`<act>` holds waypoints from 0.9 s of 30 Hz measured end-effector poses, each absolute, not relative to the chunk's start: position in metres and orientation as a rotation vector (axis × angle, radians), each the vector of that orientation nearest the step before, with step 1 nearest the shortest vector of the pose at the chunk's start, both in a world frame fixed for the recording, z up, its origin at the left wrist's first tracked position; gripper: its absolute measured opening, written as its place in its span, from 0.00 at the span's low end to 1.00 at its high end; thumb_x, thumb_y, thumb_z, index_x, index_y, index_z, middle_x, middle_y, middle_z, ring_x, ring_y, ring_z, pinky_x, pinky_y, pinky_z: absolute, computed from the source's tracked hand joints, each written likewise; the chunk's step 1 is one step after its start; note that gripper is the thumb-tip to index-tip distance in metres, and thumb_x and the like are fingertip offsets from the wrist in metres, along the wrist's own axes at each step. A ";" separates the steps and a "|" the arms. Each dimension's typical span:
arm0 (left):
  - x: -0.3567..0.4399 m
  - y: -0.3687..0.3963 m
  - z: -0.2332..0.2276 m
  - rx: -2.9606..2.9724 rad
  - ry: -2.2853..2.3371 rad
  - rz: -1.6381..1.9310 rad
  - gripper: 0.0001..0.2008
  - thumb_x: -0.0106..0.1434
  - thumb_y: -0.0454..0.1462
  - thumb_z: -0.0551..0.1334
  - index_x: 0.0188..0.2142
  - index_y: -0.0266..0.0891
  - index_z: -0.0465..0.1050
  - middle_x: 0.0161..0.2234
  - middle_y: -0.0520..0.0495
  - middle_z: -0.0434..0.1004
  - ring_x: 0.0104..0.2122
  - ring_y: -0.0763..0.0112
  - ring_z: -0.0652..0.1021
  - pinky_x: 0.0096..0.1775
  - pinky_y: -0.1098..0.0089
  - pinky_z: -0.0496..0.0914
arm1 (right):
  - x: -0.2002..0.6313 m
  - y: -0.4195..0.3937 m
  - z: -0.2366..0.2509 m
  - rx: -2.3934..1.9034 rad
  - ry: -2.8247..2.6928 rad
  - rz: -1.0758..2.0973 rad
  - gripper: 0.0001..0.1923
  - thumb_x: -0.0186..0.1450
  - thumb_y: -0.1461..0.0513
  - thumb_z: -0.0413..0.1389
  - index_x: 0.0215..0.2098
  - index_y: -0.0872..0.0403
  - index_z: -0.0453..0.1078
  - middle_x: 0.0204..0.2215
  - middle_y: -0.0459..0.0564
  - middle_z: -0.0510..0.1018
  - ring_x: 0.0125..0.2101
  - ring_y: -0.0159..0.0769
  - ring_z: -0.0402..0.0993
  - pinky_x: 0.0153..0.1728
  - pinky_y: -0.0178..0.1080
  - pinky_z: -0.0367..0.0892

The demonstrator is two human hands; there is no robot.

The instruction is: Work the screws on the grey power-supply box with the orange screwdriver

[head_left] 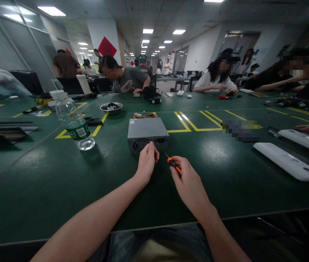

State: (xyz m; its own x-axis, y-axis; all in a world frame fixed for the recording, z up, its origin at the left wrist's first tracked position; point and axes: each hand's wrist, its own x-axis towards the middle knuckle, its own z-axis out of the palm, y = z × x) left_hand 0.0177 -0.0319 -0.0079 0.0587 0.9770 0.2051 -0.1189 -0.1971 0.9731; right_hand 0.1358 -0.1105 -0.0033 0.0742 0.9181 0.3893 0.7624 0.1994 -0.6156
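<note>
Bench (48, 174), dark green with yellow tape lines, carries a grey power supply (147, 131) at centre. Left hand (146, 162) touches its near face, fingers bunched. Right hand (188, 182) grips an orange-handled screwdriver (174, 164). Water bottle (74, 122) label unreadable.

Both bare forearms reach forward, hands close together.

The left hand (147, 160) is loosely curled, fingertips pointing forward, wrist straight. The right hand (188, 182) sits just beside it, fingers closed in a grip, wrist bent slightly inward, forearm angling in from the lower right.
</note>
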 end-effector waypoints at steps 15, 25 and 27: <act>-0.016 -0.012 0.006 2.644 1.159 1.600 0.10 0.61 0.31 0.51 0.42 0.39 0.64 0.44 0.45 0.71 0.47 0.66 0.69 0.51 0.60 0.59 | 0.133 -0.109 -0.001 -1.584 -1.710 0.235 0.12 0.62 0.64 0.46 0.44 0.56 0.61 0.40 0.56 0.71 0.41 0.41 0.70 0.42 0.46 0.67; -0.017 -0.010 0.004 2.873 1.368 1.254 0.18 0.62 0.32 0.49 0.52 0.35 0.62 0.54 0.42 0.66 0.55 0.65 0.64 0.57 0.59 0.52 | 0.130 -0.111 0.004 -1.559 -1.701 0.180 0.10 0.62 0.65 0.45 0.42 0.56 0.61 0.39 0.55 0.72 0.40 0.40 0.71 0.40 0.45 0.68; -0.017 -0.009 0.004 2.861 1.390 1.228 0.19 0.62 0.32 0.49 0.53 0.36 0.61 0.54 0.42 0.66 0.55 0.64 0.65 0.56 0.58 0.53 | 0.128 -0.112 0.006 -1.566 -1.712 0.162 0.10 0.62 0.65 0.46 0.42 0.56 0.61 0.38 0.55 0.71 0.39 0.40 0.71 0.39 0.45 0.68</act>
State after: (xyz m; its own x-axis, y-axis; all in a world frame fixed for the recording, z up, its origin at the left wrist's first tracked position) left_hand -0.0170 -0.0091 0.0037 0.4186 0.5763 0.7018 0.7675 -0.6377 0.0659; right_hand 0.1284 -0.1116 0.0064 0.0788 0.8859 0.4572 0.7844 0.2279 -0.5769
